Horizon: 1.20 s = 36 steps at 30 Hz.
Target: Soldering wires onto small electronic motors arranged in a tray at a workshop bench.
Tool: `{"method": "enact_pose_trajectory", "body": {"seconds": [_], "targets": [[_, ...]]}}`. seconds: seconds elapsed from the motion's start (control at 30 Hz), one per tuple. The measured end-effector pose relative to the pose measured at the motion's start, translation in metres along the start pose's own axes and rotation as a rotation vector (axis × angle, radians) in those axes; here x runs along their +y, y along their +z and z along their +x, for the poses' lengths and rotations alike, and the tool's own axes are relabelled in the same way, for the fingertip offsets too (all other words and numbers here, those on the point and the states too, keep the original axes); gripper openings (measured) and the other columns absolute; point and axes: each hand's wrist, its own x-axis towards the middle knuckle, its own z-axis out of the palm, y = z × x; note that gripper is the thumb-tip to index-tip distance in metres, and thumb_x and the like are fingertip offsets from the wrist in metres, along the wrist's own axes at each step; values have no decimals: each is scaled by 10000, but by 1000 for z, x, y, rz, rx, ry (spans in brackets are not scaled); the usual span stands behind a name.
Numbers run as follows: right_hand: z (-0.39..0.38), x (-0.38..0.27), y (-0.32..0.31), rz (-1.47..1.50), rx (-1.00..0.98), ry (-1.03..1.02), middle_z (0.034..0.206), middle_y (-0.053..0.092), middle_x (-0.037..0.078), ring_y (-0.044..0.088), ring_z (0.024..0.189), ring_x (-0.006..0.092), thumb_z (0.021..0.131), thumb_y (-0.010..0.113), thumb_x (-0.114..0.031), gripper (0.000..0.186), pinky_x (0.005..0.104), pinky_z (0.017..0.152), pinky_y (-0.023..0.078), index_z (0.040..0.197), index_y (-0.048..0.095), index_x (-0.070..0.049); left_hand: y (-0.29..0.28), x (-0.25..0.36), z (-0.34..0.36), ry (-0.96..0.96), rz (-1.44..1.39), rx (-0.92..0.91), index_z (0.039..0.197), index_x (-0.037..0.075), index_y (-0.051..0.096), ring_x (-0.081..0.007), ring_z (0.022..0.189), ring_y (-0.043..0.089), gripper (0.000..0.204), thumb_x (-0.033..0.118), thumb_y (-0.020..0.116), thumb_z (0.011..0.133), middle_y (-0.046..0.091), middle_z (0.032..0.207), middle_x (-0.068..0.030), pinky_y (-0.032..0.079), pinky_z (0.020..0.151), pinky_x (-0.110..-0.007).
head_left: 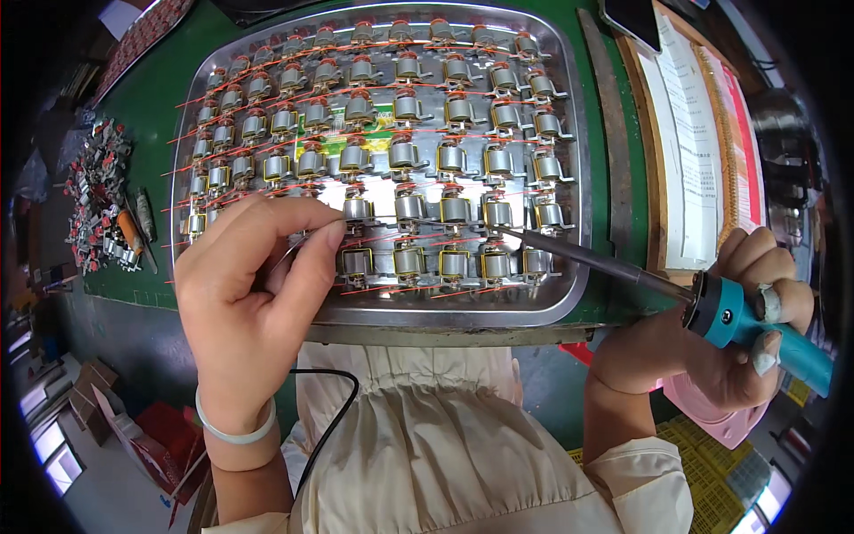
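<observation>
My left hand (240, 276) is pinched on a thin wire (286, 259) at the front left of a steel tray (570, 276). The tray holds rows of small cylindrical metal parts (406, 155) on brackets, with fine red wires (418, 294) running from them. My right hand (749, 378) grips the teal handle (801, 360) of a soldering iron, whose dark shaft (605, 265) reaches left over the tray. Its tip is at a part (498, 214) in the second row from the front, a little right of my left fingers; whether it touches cannot be made out.
On the green tabletop (151, 278) lie a loose heap of small parts (98, 187) with hand tools at the left, a metal bar (609, 133) right of the tray, papers and notebooks (694, 151), and a phone (630, 22). A black cable (351, 392) hangs below the edge. A pink container (721, 423) stands lower right.
</observation>
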Motion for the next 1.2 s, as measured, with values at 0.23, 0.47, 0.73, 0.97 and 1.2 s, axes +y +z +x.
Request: {"method": "enact_pose_trajectory", "body": {"seconds": [0.23,0.47,0.73,0.97,1.2], "targets": [[3,1,16,-19,-57,0,592,325,48,264,547,133,648,470,-215,206,268,505,197,733,401,-40,1,-3,0,2,-15,-6,671,2,559,-56,416,325,57,-18,579,621,459,538,-9,237,385,-195],[3,5,19,1,-30,-19,587,332,53,270,531,132,654,477,-213,205,259,490,195,727,407,-35,-1,-4,0,23,3,-25,673,0,563,-60,413,326,56,-17,581,622,445,526,-13,238,381,-198],[3,6,20,16,-20,-21,582,325,52,264,527,130,651,479,-215,212,257,485,188,737,420,-31,-2,-2,0,12,-18,-2,672,-3,561,-56,411,325,63,-23,586,618,464,540,-16,237,383,-194],[1,1,6,61,29,-57,571,306,49,232,526,130,633,444,-228,215,261,485,186,723,422,-34,-3,0,1,15,-11,-9,675,-4,560,-56,413,330,67,-25,585,617,486,566,-18,242,384,-189],[1,-1,-2,-6,28,-37,554,301,50,241,521,133,611,445,-212,201,263,483,194,696,415,-33,8,8,4,77,-33,-58,688,4,559,-82,411,385,67,-16,584,629,489,568,-41,290,383,-202]]}}
